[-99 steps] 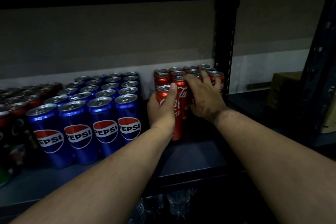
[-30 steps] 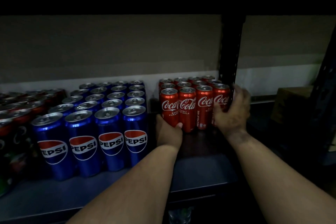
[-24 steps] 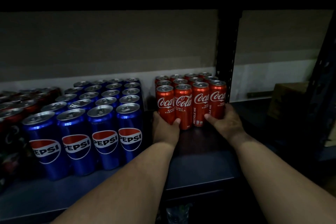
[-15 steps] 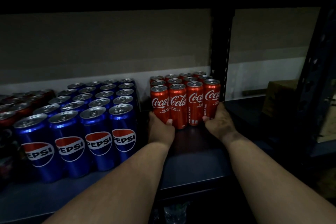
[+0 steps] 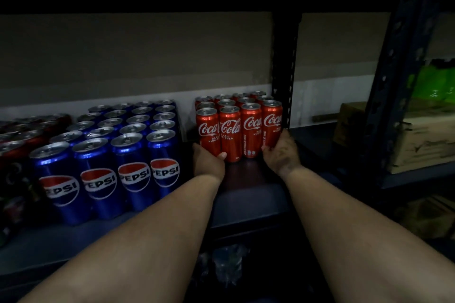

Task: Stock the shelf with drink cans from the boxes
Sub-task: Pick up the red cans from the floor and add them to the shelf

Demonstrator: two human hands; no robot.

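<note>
A block of red Coca-Cola cans [image 5: 238,128] stands upright in rows at the right end of the dark shelf [image 5: 248,187], beside a black upright post [image 5: 285,56]. My left hand [image 5: 208,162] wraps the base of the front-left can, thumb across its front. At the front-right can, my right hand [image 5: 280,152] cups the base, thumb in front and fingers round the outer side. Both forearms reach in over the shelf's front edge.
Several blue Pepsi cans [image 5: 128,155] fill the shelf left of the red block, with dark red cans [image 5: 22,138] further left. Cardboard boxes [image 5: 423,140] and a green pack [image 5: 433,81] sit on the neighbouring rack beyond a perforated post [image 5: 394,81]. Wrapped bottles [image 5: 226,263] lie below.
The front row of red cans now stands lined up. My right hand slid from the outer side of the right can down to its base; my left hand stayed at the left can.
</note>
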